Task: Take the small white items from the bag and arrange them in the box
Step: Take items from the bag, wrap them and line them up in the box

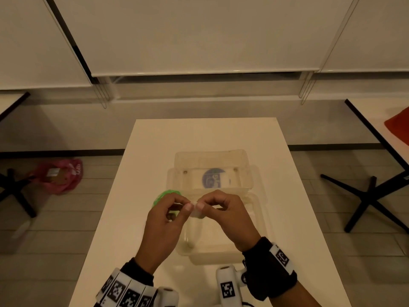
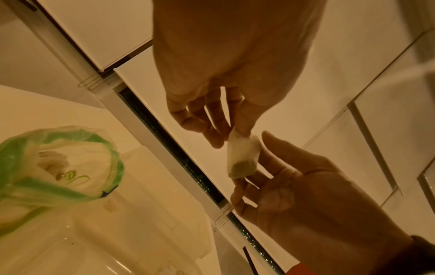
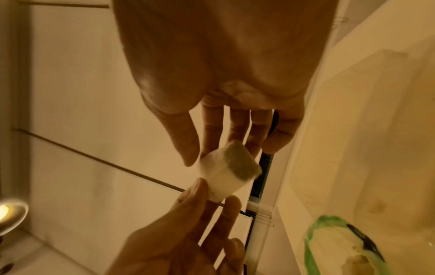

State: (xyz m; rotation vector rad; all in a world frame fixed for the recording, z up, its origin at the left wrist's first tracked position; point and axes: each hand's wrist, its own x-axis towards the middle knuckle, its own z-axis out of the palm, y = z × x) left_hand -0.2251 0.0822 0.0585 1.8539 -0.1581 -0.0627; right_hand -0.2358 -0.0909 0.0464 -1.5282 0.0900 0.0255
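Observation:
A small white item [image 1: 197, 213] with a greenish end is held between my two hands above the near half of the clear plastic box [image 1: 221, 244]. My left hand [image 1: 183, 206] pinches one end and my right hand [image 1: 202, 204] pinches the other. The left wrist view shows the item [image 2: 243, 156] hanging from my left hand [image 2: 231, 134]. In the right wrist view my right hand [image 3: 202, 156] pinches the item [image 3: 228, 167] at its top corner. The green and white bag [image 1: 166, 194] stands open on the table, left of the box and partly behind my left hand; more white items show inside the bag [image 2: 58, 163].
The box lid [image 1: 212, 160] lies open at the far side, over a blue round label. The white table [image 1: 155, 151] is narrow, with floor on both sides. A pink bag [image 1: 59, 176] lies on the floor at the left. Black table legs [image 1: 371, 196] stand at the right.

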